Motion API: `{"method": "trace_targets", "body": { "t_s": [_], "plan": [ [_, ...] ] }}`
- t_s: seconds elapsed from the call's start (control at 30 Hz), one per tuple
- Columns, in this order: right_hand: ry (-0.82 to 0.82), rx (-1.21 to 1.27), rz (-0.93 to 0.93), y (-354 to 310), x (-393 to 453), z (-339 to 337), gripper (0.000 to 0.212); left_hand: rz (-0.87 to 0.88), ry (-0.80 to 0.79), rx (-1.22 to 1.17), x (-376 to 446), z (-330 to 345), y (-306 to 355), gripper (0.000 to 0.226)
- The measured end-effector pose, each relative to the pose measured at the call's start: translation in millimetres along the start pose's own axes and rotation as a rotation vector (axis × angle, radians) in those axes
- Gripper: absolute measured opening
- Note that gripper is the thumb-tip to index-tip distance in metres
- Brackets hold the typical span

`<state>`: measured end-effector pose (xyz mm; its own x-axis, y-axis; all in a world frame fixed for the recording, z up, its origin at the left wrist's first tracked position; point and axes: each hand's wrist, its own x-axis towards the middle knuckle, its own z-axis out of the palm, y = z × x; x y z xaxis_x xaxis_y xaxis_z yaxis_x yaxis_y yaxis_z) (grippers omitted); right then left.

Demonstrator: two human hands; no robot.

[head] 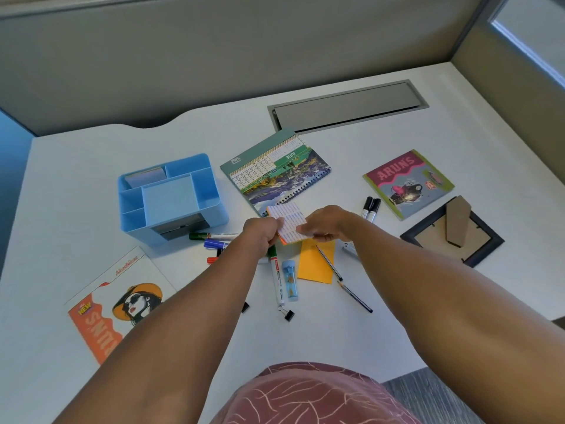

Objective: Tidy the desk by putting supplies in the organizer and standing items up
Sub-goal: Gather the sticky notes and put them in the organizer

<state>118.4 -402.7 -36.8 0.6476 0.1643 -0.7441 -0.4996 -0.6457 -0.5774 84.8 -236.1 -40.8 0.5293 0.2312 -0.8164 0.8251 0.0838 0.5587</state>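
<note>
My left hand [262,234] and my right hand [328,223] both pinch a small pad of sticky notes [290,223], white printed on top with orange underneath, held just above the desk. The blue organizer [171,195] stands to the left with several compartments; one back slot holds a pale pad. Markers [214,240] lie in front of it, partly under my left arm. A white marker [276,278], a blue lead tube [290,280], a yellow paper [316,266] and two pencils [354,296] lie below my hands.
A June desk calendar [275,172] lies flat behind my hands. Two black markers [370,206], a pink "ARUNS" booklet [408,183] and a face-down black photo frame [452,231] are to the right. An orange flyer [113,304] lies at left. Binder clips [287,313] sit near the front.
</note>
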Motion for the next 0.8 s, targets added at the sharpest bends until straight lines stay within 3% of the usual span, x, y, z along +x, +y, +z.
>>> {"method": "trace_targets", "body": {
  "t_s": [0.17, 0.27, 0.47, 0.63, 0.8],
  "plan": [
    [0.015, -0.532, -0.15, 13.2, -2.5, 0.3, 0.082, 0.021, 0.058, 0.004, -1.6, -9.4, 0.5, 0.021],
    [0.015, -0.701, -0.211, 15.9, -8.4, 4.8, 0.096, 0.021, 0.101, -0.012, -0.3, -16.0, 0.1, 0.025],
    [0.047, -0.888, -0.295, 17.2, -15.6, 14.9, 0.102, 0.036, 0.138, -0.067, 0.5, -24.0, -1.7, 0.025],
    [0.132, -0.963, -0.337, 20.6, -16.3, 24.2, 0.093, 0.036, 0.136, -0.073, 0.6, -24.5, -3.1, 0.025],
    [0.167, -0.858, -0.31, 16.2, -15.6, 21.9, 0.075, 0.056, 0.141, -0.067, -0.9, -24.3, -6.1, 0.026]
  ]
}}
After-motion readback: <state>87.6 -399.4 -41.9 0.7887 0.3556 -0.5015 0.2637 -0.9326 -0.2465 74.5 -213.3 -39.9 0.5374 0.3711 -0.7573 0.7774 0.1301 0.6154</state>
